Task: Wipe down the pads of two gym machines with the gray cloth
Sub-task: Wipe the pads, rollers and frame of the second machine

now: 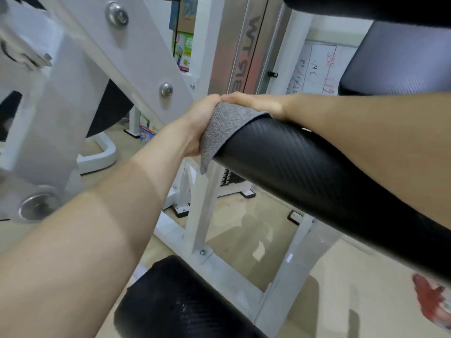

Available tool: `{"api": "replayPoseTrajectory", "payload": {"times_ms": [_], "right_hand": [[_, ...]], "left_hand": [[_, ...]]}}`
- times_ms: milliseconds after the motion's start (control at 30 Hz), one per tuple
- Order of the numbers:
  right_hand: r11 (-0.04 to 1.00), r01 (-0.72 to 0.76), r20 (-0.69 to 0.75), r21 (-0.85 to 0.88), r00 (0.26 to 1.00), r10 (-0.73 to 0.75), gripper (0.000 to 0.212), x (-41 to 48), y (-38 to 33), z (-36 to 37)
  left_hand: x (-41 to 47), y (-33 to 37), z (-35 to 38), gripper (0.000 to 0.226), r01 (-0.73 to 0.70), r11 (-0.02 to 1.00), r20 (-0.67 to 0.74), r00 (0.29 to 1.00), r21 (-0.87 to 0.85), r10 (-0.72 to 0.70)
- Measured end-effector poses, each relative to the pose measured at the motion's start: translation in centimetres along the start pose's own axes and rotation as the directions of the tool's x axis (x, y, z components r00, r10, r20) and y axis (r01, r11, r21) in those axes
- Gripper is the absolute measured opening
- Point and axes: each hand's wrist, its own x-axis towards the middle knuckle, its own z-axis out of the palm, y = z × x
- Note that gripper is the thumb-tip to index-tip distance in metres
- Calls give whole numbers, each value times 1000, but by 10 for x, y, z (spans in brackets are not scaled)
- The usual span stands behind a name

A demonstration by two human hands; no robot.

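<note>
A gray cloth [223,128] is draped over the far end of a long black roller pad [305,172] that runs from the middle of the view to the lower right. My left hand [199,125] grips the cloth against the pad's end face. My right hand [253,103] presses on the cloth from above, its fingertips touching those of the left hand. A second black pad [175,303] lies below, near the bottom edge. Another black pad [366,6] crosses the top right corner.
White machine frame plates with bolts [166,89] rise at the left, close to my left hand. White legs [200,208] stand under the roller pad on a beige floor. A weight stack cover [241,45] and a whiteboard [317,67] are behind.
</note>
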Motion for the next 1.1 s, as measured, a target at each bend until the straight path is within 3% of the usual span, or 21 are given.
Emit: {"api": "replayPoseTrajectory", "payload": {"times_ms": [100,233,333,433,567,667,767,833,933,1100], "right_hand": [[998,-67,-53,-7,996,67,60,-8,0,3],[981,-156,-180,-113,974,135,67,-32,-9,6],[916,-102,-220,-389,975,16,65,-53,-16,18],[746,-47,-294,-664,934,-203,57,-66,-10,37],[602,45,-289,-797,847,-446,46,-81,3,54],[634,172,-247,-754,820,-516,52,-99,5,59],[639,61,-320,-767,826,-464,63,-116,11,69],[591,-45,-353,-805,838,-416,65,-118,17,76],[568,-97,-369,-817,845,-386,62,-120,23,85],[586,-120,-386,-801,852,-353,55,-145,34,90]], "left_hand": [[-15,-6,1,26,-96,976,-212,968,195,137],[-47,-22,10,42,-172,866,-324,879,470,350],[-65,-37,22,31,-185,824,-405,800,536,443],[-82,-49,32,29,-249,768,-415,723,590,553],[-106,-57,31,42,-341,808,-377,752,481,541],[-124,-60,30,33,-415,828,-345,767,377,542],[-149,-78,51,53,-334,914,-397,826,229,401],[-154,-81,72,49,-258,966,-393,891,-24,228],[-144,-67,95,33,-231,853,-384,923,-469,39],[-133,-82,136,36,-252,736,-349,937,-628,24]]}}
